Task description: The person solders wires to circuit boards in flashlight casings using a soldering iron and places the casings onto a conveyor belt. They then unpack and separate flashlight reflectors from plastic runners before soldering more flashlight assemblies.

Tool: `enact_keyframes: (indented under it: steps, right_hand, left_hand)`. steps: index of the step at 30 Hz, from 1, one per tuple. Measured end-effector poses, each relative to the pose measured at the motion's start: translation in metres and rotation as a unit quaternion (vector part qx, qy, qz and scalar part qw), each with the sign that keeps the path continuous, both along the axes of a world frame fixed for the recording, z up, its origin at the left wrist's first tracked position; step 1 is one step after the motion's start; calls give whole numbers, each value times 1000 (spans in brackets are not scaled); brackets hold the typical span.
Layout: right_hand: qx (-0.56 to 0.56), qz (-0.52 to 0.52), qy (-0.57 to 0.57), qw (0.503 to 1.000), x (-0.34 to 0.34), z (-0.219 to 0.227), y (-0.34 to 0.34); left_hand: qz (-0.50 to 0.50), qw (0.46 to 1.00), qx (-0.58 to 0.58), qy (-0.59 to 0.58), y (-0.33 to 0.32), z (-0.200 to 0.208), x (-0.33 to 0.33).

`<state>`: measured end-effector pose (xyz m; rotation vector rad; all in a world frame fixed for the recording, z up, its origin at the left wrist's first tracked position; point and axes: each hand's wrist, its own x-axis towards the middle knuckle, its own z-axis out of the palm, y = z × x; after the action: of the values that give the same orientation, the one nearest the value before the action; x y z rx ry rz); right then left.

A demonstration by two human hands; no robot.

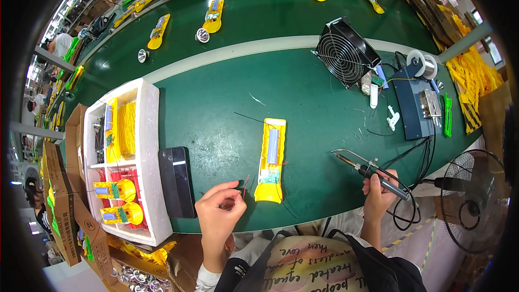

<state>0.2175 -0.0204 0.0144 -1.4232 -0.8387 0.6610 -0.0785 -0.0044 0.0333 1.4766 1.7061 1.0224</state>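
Note:
A yellow torch housing half (pixel 268 193) lies open on the green bench in front of me, holding a bluish battery cell (pixel 273 146) and a small green circuit board (pixel 269 176). Thin black and red wires stick out of it. Left of its wide end, my left hand (pixel 220 205) is closed in a pinch on a short red wire (pixel 246 185), held just apart from the housing. My right hand (pixel 378 197) grips the soldering iron (pixel 367 172) by its handle, with a bent metal solder guide along its top. Its tip points left toward the housing, some distance away.
At left stand a black phone (pixel 177 183) and a white foam box (pixel 150 162) of wires and torch halves. A black fan (pixel 346 54), blue soldering station (pixel 409 105) and solder spool (pixel 427 67) stand far right. More yellow housings (pixel 213 19) lie beyond the pale strip.

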Motion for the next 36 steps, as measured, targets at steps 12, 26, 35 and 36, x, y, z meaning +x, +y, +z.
enact_keyframes:
  steps: [12, 26, 35, 36]
  right_hand:
    - [9, 13, 8, 1000, 0, 0, 3]
    - [63, 99, 3, 993, -22, 16, -15]
    - [87, 162, -24, 983, -51, 13, -17]
    - [86, 164, -29, 982, -52, 14, -17]
  left_hand:
    - [58, 996, -4, -69, -5, -15, 15]
    - [26, 990, 137, 4, -19, -29, 35]
    - [40, 992, 104, 50, -19, -23, 42]
    - [27, 992, 104, 66, -18, -21, 43]
